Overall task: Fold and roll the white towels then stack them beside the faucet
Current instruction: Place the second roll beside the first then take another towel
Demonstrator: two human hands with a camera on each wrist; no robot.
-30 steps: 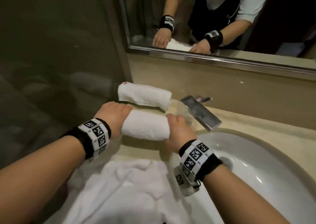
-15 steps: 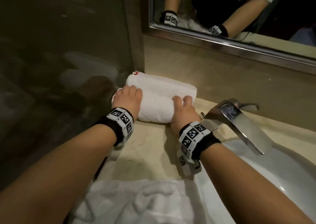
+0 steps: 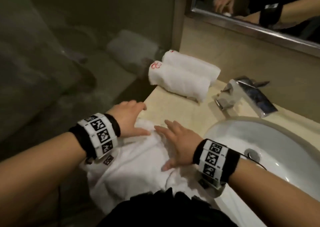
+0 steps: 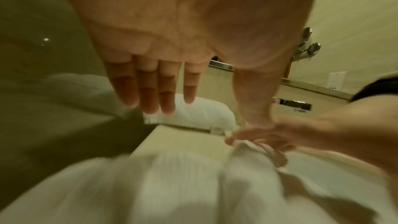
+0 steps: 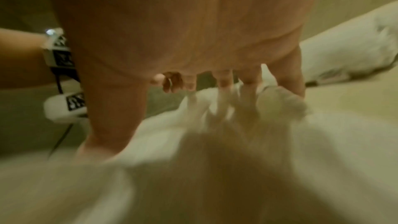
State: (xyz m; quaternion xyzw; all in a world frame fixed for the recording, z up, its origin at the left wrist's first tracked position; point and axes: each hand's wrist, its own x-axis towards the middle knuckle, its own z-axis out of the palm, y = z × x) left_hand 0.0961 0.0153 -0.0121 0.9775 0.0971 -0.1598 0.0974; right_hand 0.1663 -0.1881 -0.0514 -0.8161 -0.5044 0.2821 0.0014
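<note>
White terry towels, soft and floppy, so zero stiffness to count on: bound to sag and bunch wherever not supported, light enough for a fingertip lift, not slippery and nothing fragile. Best taken by the hems or corners, probably, then pulled flat before folding. Counting: two rolled white towels (image 3: 183, 76) already lying side by side, touching, on the beige stone countertop (image 3: 183, 109) at about 12 o'clock from the hands, just left of the angular chrome faucet (image 3: 249, 97), one with a red mark on its end. One loose crumpled white towel (image 3: 138, 164) at 6 o'clock, bunched at the near counter edge, partly under both hands; can't tell if more than one in that heap. Left hand (image 3: 128, 121) flat, fingers straight and spread, palm on the far-left part of the loose towel, gripping nothing. Right hand (image 3: 178, 143) also flat with straight fingers (image 5: 224, 81) pressing on the cloth, not pinching as far as the blurry wrist views show. One white oval ceramic sink basin (image 3: 277, 157) at 3 o'clock, one metal-framed wall mirror (image 3: 259, 27) up at 1 o'clock. Looks like smoothing out towel number three, fold and roll not yet started.
</note>
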